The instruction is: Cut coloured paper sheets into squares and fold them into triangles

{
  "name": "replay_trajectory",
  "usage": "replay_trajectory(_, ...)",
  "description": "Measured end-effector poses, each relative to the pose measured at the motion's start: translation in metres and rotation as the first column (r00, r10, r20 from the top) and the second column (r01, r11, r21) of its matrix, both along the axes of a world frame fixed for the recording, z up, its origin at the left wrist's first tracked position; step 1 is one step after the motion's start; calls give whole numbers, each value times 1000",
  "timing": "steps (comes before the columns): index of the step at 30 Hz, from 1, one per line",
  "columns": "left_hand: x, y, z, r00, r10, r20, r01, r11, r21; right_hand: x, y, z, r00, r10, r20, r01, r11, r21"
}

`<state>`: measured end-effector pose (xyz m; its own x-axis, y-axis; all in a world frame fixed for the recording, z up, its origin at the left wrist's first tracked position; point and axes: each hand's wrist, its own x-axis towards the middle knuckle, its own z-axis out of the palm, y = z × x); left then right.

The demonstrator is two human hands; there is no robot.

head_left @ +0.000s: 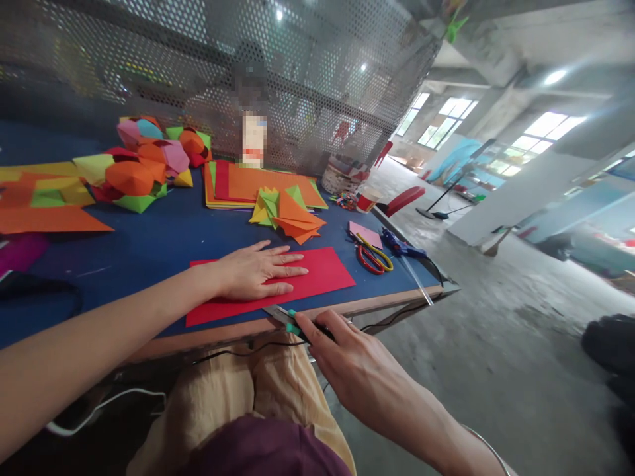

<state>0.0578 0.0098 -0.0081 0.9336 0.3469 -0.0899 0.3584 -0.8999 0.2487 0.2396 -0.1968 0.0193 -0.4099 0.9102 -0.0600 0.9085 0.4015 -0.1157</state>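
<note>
A red sheet of paper [327, 268], possibly folded, lies near the front edge of the blue table. My left hand [253, 271] rests flat on it, fingers spread and pointing right. In my right hand [352, 360] is a utility knife [292, 321] with a black and teal handle, which my fingers wrap and partly hide. Its blade points left, close to the front edge of the red paper under my left hand. I cannot tell whether the blade touches the paper.
Folded paper shapes [133, 178] sit at the back left. Behind the red paper are a stack of coloured paper [233, 182] and an orange folded piece [300, 215]. Scissors [374, 254], a blue glue gun [401, 244] and a paper cup [368, 199] stand right. A perforated metal screen [307, 86] borders the back.
</note>
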Motion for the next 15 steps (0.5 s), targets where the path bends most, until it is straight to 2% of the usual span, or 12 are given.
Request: replay_trajectory(15,0,-1,-1,1000,11,11,-11,1000,8,-5,2,3,1000,18,-3,-18,1000,9)
